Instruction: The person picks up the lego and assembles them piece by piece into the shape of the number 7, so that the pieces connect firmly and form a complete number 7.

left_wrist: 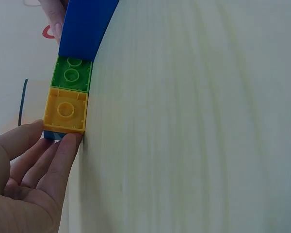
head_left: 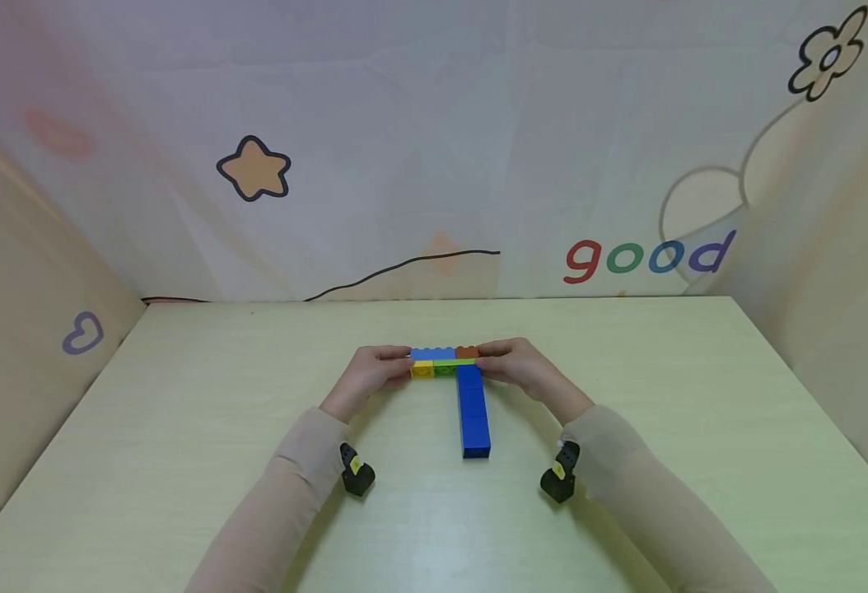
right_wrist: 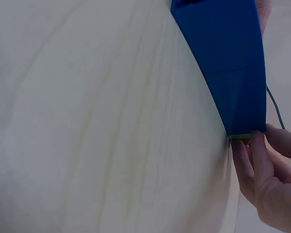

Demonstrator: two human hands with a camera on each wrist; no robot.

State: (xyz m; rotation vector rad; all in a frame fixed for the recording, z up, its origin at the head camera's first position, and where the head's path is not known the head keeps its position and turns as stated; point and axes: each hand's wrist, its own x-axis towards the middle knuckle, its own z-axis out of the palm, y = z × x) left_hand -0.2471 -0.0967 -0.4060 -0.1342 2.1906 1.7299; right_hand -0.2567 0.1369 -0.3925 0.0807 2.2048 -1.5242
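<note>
A T-like build of toy building bricks lies on the pale table. Its crossbar has a light blue brick (head_left: 432, 354) and a brown-orange brick (head_left: 467, 352) on the far side. On the near side are a yellow brick (left_wrist: 65, 110) and a green brick (left_wrist: 72, 75), their hollow undersides facing the left wrist camera. A column of dark blue bricks (head_left: 473, 412) runs from the crossbar's right part toward the person. My left hand (head_left: 362, 379) pinches the left end between thumb and fingers. At the right end, my right hand (head_left: 526, 372) grips the crossbar, its fingertips hiding part of it.
The table (head_left: 219, 428) meets a fabric backdrop (head_left: 404, 148) printed with a star, a flower and the word "good". Fabric walls stand at both sides. A black wrist device (head_left: 357, 471) sits on the left sleeve, another black device (head_left: 561, 472) on the right.
</note>
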